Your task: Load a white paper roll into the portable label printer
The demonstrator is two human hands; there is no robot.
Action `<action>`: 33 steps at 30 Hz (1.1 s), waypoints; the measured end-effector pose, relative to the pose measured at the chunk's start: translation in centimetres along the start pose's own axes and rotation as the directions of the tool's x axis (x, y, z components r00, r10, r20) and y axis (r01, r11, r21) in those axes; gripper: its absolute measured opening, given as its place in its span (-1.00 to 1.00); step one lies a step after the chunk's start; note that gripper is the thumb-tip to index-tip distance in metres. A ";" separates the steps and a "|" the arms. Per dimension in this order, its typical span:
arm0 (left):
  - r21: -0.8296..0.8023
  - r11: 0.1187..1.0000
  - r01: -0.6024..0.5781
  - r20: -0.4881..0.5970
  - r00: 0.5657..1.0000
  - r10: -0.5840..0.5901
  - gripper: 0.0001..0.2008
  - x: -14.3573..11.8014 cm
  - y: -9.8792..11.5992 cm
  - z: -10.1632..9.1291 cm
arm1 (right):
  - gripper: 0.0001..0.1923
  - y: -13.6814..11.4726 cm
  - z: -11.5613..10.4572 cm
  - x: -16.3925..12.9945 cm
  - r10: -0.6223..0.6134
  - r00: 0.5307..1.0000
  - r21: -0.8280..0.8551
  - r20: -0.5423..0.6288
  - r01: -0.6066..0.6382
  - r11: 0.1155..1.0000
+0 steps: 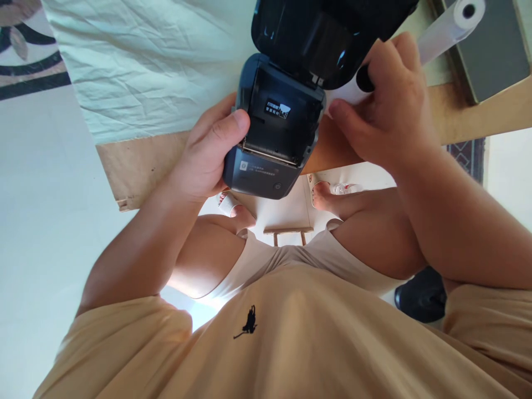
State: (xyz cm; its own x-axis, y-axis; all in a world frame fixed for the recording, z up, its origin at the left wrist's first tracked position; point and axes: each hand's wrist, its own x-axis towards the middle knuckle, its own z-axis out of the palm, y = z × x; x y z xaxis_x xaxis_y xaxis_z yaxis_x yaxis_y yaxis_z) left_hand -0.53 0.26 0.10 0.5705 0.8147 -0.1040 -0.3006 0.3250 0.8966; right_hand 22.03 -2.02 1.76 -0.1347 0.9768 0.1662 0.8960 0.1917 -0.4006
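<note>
My left hand (214,144) grips a small dark label printer (261,180) by its left side, thumb on the edge of its body. The printer's glossy black lid (307,41) is swung up, and its inner bay shows a small sticker and no roll. In my right hand (390,105), thumb and fingers close around a white paper roll (347,93) with a dark core opening. That roll is just right of the printer, beside its hinge; part of it is hidden behind my fingers and the printer.
A pale green cloth (153,66) covers much of the wooden table (141,166). Another white roll (451,30) and a grey tray (494,50) are at the upper right. Below the table edge are my legs, a small wooden stool (288,230) and a dark object (421,295).
</note>
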 end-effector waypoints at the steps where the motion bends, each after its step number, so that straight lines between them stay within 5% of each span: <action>1: -0.002 1.000 -0.001 0.000 1.000 0.001 -0.70 0.0 0.0 0.0 | -0.63 0.0 0.0 0.0 -0.010 1.000 0.009 -0.012 0.010 1.000; 6: -0.025 1.000 -0.001 -0.002 1.000 0.001 -0.73 0.1 0.0 0.0 | -0.51 0.0 0.0 -0.1 -0.044 0.998 0.098 -0.035 0.047 0.994; 12: -0.031 0.999 0.013 0.000 1.000 -0.013 -0.69 -0.1 0.3 0.2 | -0.67 0.1 -0.1 0.0 -0.055 0.998 0.009 -0.007 0.055 0.998; 18: -0.049 0.999 -0.019 -0.024 1.000 0.018 -0.71 0.1 -0.1 0.2 | -0.51 0.3 -0.3 0.0 -0.021 0.999 0.185 -0.042 0.028 0.982; 24: -0.050 0.999 0.003 -0.026 1.000 -0.005 -0.73 0.0 0.0 0.3 | -0.59 0.6 -0.1 0.2 -0.078 0.996 0.042 -0.032 0.079 0.996; 29: -0.033 0.999 -0.005 -0.020 1.000 0.005 -0.73 0.0 0.0 0.3 | -0.48 0.3 -0.1 -0.1 -0.048 0.997 0.150 -0.057 0.056 0.987; 33: -0.037 0.999 0.001 -0.012 1.000 -0.002 -0.72 -0.1 0.1 0.4 | -0.55 0.4 0.0 0.1 -0.120 0.993 0.071 0.011 0.119 0.990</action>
State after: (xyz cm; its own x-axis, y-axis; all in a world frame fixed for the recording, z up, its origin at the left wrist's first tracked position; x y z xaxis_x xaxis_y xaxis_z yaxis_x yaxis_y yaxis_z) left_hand -0.29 0.05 0.36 0.5618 0.8198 -0.1110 -0.3279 0.3438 0.8799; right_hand 22.37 -1.89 1.63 -0.2460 0.9478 0.2031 0.8412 0.3128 -0.4410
